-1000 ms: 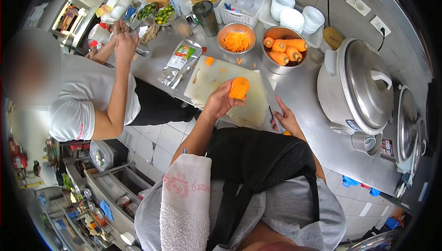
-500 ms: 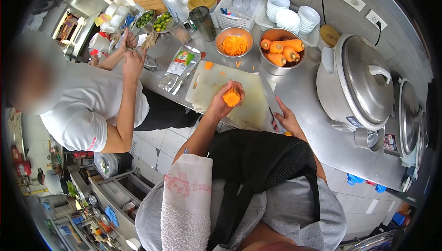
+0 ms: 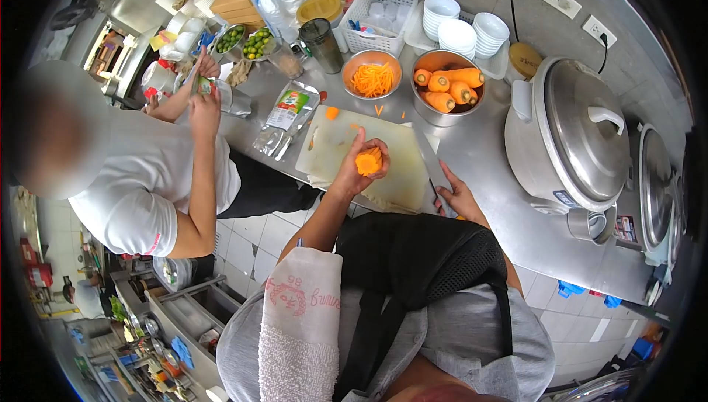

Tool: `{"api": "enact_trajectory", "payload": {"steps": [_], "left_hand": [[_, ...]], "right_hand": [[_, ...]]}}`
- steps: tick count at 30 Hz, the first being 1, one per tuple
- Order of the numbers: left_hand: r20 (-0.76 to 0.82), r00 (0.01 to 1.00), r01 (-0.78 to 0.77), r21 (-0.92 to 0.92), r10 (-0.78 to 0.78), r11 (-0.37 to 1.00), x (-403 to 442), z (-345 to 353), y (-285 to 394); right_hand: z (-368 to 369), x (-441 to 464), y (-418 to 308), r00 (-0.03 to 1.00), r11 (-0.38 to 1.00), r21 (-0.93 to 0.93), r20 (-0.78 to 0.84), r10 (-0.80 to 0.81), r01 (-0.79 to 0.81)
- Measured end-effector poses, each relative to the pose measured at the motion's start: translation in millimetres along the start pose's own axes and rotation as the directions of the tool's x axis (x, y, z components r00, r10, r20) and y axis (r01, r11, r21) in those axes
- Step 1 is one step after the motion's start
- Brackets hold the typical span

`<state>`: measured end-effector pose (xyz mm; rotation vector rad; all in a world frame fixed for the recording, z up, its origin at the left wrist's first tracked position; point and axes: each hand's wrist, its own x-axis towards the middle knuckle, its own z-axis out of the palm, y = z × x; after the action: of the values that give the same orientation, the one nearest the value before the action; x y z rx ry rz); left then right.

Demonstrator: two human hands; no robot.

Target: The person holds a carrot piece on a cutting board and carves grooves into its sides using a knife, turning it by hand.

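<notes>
My left hand [image 3: 351,172] is wrapped round an orange carrot piece [image 3: 368,161] with a grooved, cut end facing up, held above the cutting board [image 3: 402,173]. The left thumb points up, off the carrot. In my right hand [image 3: 460,199] is a knife [image 3: 427,153], its long blade pointing away from me along the board's right edge. The handle is mostly hidden by my fingers. A small carrot end [image 3: 332,113] lies on the board's far left. Behind the board stand a metal bowl of carrot strips [image 3: 372,80] and a larger bowl of whole carrots [image 3: 440,101].
At my left a co-worker in a white shirt [image 3: 140,158] handles something small. A foil pouch [image 3: 284,118] lies beside the board. White bowls [image 3: 456,35], a plastic basket [image 3: 380,15] and green citrus [image 3: 258,44] stand behind. A large rice cooker [image 3: 568,133] occupies the right side.
My left thumb has lifted from the carrot piece, which has turned slightly in the hand. My right hand and knife have hardly moved. The co-worker's hands have shifted a little.
</notes>
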<state>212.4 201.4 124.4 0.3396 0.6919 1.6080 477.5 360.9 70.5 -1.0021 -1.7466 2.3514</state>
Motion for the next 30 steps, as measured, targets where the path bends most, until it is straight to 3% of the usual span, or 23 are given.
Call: {"api": "enact_trajectory", "payload": {"steps": [6,15,21,28,30], "left_hand": [[-0.144,0.989,0.021,0.082,-0.009,0.996,6.2,3.0,-1.5],[-0.161,0.986,0.073,0.244,-0.034,0.967,5.0,0.8,-0.5],[-0.272,0.962,0.100,0.258,-0.027,0.961,3.1,5.4,-2.2],[-0.250,0.967,0.111,0.230,-0.051,0.967,4.8,-10.2,-5.2],[-0.387,0.921,0.123,0.161,-0.052,0.979,6.6,-9.8,-9.1]], "right_hand": [[-2.6,0.1,0.3,1.000,0.999,-0.050,0.023,-0.016,0.017],[0.8,-1.8,-4.5,1.000,1.000,-0.027,0.006,-0.003,0.003],[-0.2,-2.6,-3.6,1.000,1.000,-0.016,0.024,0.000,0.000],[-0.7,-0.6,-0.3,1.000,1.000,-0.027,0.009,-0.007,0.007],[-0.3,-0.2,0.0,1.000,0.999,-0.049,-0.005,-0.002,0.001]]}}
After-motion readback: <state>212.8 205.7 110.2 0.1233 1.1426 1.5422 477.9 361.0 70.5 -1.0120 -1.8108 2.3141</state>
